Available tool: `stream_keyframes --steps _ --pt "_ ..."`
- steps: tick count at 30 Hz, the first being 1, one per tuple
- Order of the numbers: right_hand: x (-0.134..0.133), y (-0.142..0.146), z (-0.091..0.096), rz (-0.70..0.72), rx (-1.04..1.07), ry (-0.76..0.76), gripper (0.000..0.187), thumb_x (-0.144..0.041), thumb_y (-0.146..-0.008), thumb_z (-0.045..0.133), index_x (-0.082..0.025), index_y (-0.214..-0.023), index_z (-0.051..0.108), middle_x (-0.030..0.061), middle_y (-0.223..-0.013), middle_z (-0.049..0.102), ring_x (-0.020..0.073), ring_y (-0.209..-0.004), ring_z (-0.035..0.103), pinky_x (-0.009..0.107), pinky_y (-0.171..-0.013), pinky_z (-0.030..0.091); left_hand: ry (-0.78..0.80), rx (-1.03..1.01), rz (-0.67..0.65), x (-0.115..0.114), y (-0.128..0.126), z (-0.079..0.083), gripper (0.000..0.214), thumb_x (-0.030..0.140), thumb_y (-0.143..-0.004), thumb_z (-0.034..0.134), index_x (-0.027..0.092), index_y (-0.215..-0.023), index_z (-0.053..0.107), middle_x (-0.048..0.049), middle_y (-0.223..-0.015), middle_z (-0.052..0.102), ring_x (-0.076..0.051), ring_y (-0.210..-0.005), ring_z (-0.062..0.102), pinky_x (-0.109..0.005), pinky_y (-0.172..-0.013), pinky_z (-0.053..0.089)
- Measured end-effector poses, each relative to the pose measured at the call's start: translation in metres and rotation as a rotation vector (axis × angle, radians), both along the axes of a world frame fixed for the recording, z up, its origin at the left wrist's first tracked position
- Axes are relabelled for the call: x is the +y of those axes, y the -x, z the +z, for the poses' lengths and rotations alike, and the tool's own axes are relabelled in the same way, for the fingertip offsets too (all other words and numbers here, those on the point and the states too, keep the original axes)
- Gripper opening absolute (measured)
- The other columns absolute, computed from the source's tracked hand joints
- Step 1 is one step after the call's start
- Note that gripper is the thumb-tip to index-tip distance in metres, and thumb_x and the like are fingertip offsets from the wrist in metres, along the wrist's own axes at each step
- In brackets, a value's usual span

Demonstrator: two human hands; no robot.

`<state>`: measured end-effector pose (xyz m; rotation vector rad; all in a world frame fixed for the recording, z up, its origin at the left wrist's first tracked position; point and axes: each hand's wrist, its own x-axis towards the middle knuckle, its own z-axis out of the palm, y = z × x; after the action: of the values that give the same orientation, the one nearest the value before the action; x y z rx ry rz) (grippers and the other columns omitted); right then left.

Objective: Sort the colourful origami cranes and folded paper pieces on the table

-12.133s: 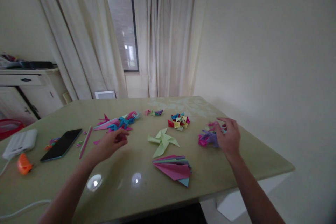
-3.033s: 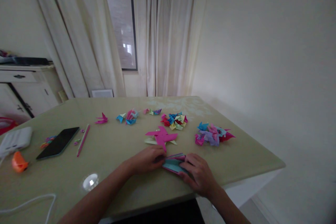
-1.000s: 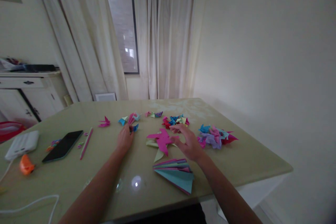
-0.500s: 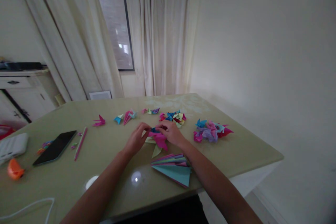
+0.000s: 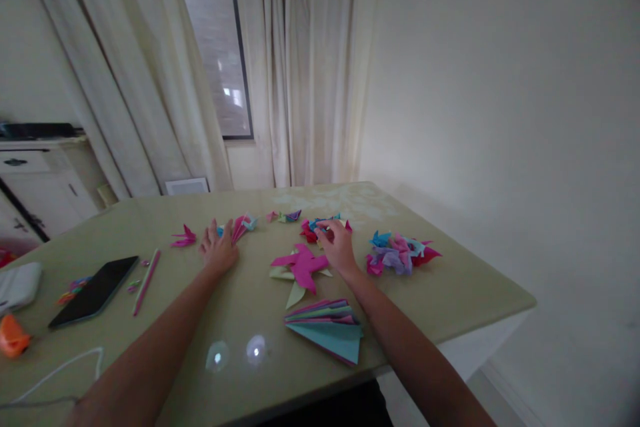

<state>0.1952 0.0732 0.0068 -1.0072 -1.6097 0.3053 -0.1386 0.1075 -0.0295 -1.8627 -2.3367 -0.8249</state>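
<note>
My left hand (image 5: 219,253) lies flat on the table (image 5: 450,293) with fingers spread, its tips beside a small cluster of pink and blue folded paper pieces (image 5: 241,225). My right hand (image 5: 337,245) rests with curled fingers on a heap of red, blue and yellow folded pieces (image 5: 313,227); what the fingertips hold is hidden. Between my hands lies a magenta paper pinwheel (image 5: 303,265) on top of a pale green one (image 5: 294,291). Nearer to me sits a stack of folded coloured sheets (image 5: 327,333), light blue on top.
A heap of purple, pink and blue folded pieces (image 5: 400,253) lies at the right. A lone pink piece (image 5: 183,238), a pink pen (image 5: 146,273), a black phone (image 5: 93,290), a white cable (image 5: 60,380), an orange object (image 5: 11,343) occupy the left. Curtains hang behind.
Half a second ago both hands met at the magenta pinwheel. Now they are apart: the left has gone left to the pink and blue cluster, the right has gone back to the multicoloured heap.
</note>
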Motion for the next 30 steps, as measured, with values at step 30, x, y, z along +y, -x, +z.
stream_keyframes --steps 30 --pt "-0.022 0.019 -0.011 0.595 0.129 0.366 0.043 -0.053 -0.088 0.077 -0.02 -0.114 0.072 0.0016 -0.081 0.071 0.0167 -0.067 0.066 0.027 -0.063 0.051 -0.522 -0.218 -1.03 -0.083 -0.104 0.015 0.026 0.025 -0.101 0.062 0.024 -0.126 0.054 -0.0099 -0.125 0.062 -0.02 -0.114 0.069 -0.037 -0.094 0.063"
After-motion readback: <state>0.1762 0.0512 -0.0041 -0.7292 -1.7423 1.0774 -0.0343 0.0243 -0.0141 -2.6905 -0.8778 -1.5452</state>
